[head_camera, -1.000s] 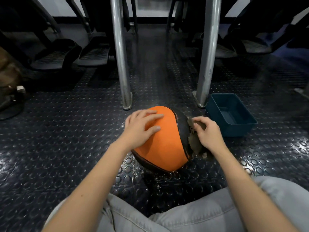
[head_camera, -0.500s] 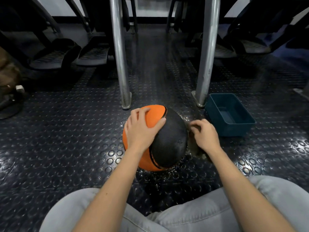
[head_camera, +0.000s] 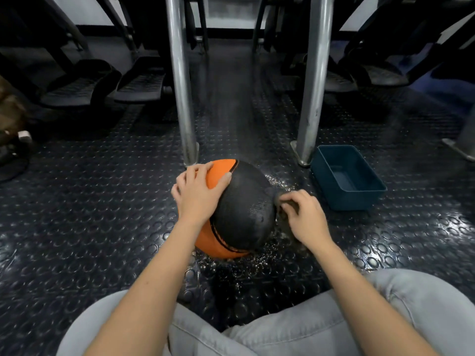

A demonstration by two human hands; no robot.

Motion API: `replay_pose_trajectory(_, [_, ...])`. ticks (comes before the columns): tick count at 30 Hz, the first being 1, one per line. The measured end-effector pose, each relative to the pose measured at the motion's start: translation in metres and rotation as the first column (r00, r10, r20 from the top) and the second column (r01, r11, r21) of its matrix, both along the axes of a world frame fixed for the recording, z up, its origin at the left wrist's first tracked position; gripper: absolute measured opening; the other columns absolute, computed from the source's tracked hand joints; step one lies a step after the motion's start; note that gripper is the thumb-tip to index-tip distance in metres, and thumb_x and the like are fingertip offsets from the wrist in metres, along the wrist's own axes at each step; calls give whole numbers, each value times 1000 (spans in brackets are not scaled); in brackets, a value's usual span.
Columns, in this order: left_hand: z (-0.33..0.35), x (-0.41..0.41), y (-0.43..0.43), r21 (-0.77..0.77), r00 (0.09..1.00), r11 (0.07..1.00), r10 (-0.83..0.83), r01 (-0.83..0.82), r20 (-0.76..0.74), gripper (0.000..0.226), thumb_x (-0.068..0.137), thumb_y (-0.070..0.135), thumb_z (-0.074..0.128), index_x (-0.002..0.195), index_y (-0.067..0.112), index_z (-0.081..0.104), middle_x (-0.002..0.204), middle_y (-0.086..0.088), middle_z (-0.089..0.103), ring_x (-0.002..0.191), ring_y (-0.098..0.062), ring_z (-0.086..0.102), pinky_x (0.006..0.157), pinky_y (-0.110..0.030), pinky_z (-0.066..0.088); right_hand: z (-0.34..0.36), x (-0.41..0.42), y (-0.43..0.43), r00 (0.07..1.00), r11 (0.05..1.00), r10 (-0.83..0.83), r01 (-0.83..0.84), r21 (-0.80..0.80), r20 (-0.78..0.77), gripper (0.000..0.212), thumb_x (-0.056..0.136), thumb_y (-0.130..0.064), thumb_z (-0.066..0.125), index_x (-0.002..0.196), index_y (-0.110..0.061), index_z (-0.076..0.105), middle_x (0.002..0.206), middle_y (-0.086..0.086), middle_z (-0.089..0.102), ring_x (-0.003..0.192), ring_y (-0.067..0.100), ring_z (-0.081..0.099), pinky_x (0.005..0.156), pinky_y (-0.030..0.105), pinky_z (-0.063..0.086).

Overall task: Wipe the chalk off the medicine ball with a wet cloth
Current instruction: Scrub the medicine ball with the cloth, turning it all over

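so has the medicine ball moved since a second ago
Yes. The medicine ball has rolled left, away from the blue tub: its orange panel, on top before, now faces left under the left hand, with black on top.

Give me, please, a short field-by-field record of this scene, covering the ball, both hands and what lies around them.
Ball: orange and black medicine ball on the studded floor, black panel facing up
Left hand: left hand rests palm-down on the ball's upper left, fingers spread
Right hand: right hand pinches a dark cloth at the ball's right side
Tub: blue tub right of the ball, apart from it
Floor near ball: glistening droplets
Behind: two metal posts
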State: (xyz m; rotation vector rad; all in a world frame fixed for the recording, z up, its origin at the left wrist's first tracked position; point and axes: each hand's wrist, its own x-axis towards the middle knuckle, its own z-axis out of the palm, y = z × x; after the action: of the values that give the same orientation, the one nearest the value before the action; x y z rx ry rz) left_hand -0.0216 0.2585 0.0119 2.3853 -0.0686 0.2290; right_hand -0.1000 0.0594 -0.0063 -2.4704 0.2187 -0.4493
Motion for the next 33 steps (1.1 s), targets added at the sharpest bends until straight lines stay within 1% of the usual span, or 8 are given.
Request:
replay_pose_trajectory(2, [1, -1, -1, 27, 1000, 1000, 3, -3, 0, 48, 94, 53, 43, 138, 31, 45, 141, 5, 36, 133, -22, 24, 110, -40, 15, 11, 3, 20, 982, 992, 124, -128, 18, 144, 15, 87, -9, 61, 99, -15, 68, 96, -4, 59, 91, 21, 51, 80, 28, 36])
replay_pose_trajectory(5, [-2, -8, -6, -29, 1000, 999, 14, -14, -3, 46, 95, 51, 44, 138, 34, 45, 144, 7, 33, 136, -20, 23, 111, -39, 15, 12, 4, 35, 941, 953, 302, -300, -35, 155, 19, 84, -15, 60, 101, -19, 69, 96, -3, 58, 89, 22, 51, 81, 35, 39])
replay_pose_trajectory(8, [-10, -13, -13, 4, 998, 1000, 15, -15, 65, 59, 84, 64, 51, 137, 38, 43, 146, 11, 32, 138, -16, 21, 115, -38, 13, 9, 4, 21, 959, 965, 259, -263, 17, 112, 22, 84, -6, 63, 100, -20, 70, 96, -6, 58, 93, 22, 51, 85, 36, 40])
replay_pose_trajectory(13, [-11, -6, -12, 2, 987, 994, -111, 111, 113, 73, 70, 76, 54, 134, 42, 46, 144, 15, 37, 136, -14, 23, 115, -38, 15, 29, 17, -10, 983, 977, 180, -182, -108, -35, 21, 86, -7, 63, 102, -18, 70, 94, -6, 56, 98, 26, 54, 90, 38, 43])
replay_pose_trajectory(16, [-11, 6, 12, -89, 963, 963, -243, 254, 112, 75, 62, 80, 47, 128, 47, 49, 139, 21, 40, 133, -10, 26, 114, -37, 15, 49, 22, -19, 989, 989, 148, -148, -23, 29, 22, 88, -5, 61, 106, -14, 67, 97, -1, 56, 97, 17, 52, 88, 24, 37])
replay_pose_trajectory(19, [-9, 13, 19, -6, 951, 955, -294, 296, 95, 62, 65, 80, 39, 123, 57, 43, 139, 23, 38, 137, -11, 22, 113, -34, 2, 50, 23, -2, 967, 971, 233, -237, 23, 102, 25, 88, 2, 56, 109, -11, 63, 100, -2, 56, 95, 11, 50, 85, 14, 32])
replay_pose_trajectory(24, [-16, -3, -16, 31, 965, 979, -204, 202, 166, 39, 91, 57, 46, 128, 48, 52, 142, 12, 40, 135, -12, 26, 114, -37, 11, 17, 22, 12, 947, 960, 266, -244, -135, 179, 29, 83, 4, 58, 107, -11, 65, 100, -3, 58, 89, 19, 46, 79, 17, 28])
replay_pose_trajectory(33, [-13, 4, -7, -35, 963, 972, -223, 231, 149, 35, 93, 48, 50, 128, 47, 52, 143, 14, 40, 135, -11, 26, 113, -34, 12, 7, -4, 13, 816, 757, 569, -475, -448, 97, 29, 88, -12, 42, 104, -9, 67, 96, 5, 60, 81, 21, 41, 75, 28, 39])
